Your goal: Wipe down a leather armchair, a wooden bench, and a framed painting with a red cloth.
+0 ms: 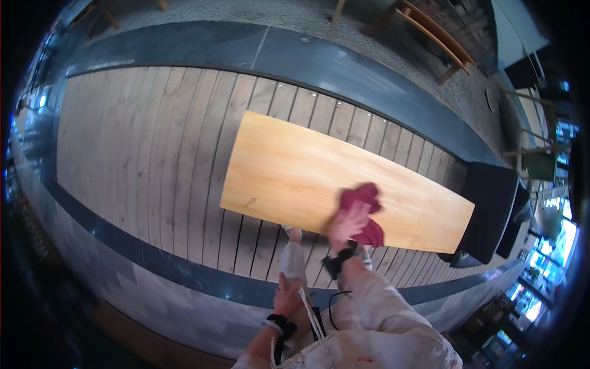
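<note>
A long, light wooden tabletop with pale grain stretches before me. On its near edge, right of the middle, my right hand lies over a crumpled maroon cloth. The hand and cloth are motion-blurred, and one end of the cloth hangs at the table's near edge. A dark band with a device sits on my right wrist. My left hand is away from the table, resting at my left leg with nothing visible in it. It too wears a black wristband.
A black upholstered seat stands against the table's right end. Wooden planks form the deck underneath, bordered by a dark stone edge. Beyond that are gravel ground and a wooden bench. A loose black cord hangs near my lap.
</note>
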The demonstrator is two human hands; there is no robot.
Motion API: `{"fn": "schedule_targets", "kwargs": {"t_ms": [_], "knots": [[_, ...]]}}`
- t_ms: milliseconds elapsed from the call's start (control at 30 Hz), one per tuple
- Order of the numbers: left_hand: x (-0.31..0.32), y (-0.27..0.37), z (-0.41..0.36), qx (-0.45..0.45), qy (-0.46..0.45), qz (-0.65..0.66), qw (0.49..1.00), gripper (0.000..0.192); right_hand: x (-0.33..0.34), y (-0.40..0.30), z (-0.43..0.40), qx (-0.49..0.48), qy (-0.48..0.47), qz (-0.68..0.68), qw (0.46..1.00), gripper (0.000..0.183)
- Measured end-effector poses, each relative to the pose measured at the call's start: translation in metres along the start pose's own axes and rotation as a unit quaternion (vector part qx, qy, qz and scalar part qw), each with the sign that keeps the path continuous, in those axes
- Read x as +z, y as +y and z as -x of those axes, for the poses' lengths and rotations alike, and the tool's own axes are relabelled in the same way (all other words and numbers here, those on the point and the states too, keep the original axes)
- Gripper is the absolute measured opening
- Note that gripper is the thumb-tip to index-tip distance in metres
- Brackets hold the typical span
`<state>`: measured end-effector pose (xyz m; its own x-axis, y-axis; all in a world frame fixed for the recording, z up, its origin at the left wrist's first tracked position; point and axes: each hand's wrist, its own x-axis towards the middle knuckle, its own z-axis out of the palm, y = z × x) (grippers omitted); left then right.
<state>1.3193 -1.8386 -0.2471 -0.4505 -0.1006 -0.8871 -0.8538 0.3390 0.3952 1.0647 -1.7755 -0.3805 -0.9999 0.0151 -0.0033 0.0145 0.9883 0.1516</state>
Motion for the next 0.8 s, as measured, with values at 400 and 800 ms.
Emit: {"fn": "schedule_targets", "kwargs": {"t_ms": [400, 800], "knots": [[0.041, 0.04, 0.002, -0.056, -0.04, -0.133, 0.989, 0.07, -0.067, 0.003, 0.019, -0.41, -0.225, -0.207, 0.859, 0.069], [0.128, 0.053, -0.02, -0.026, -0.039, -0.275, 0.96, 0.082, 0.018, 0.436, -0.095, 0.133, -0.075, -0.178, 0.972, 0.062]]}}
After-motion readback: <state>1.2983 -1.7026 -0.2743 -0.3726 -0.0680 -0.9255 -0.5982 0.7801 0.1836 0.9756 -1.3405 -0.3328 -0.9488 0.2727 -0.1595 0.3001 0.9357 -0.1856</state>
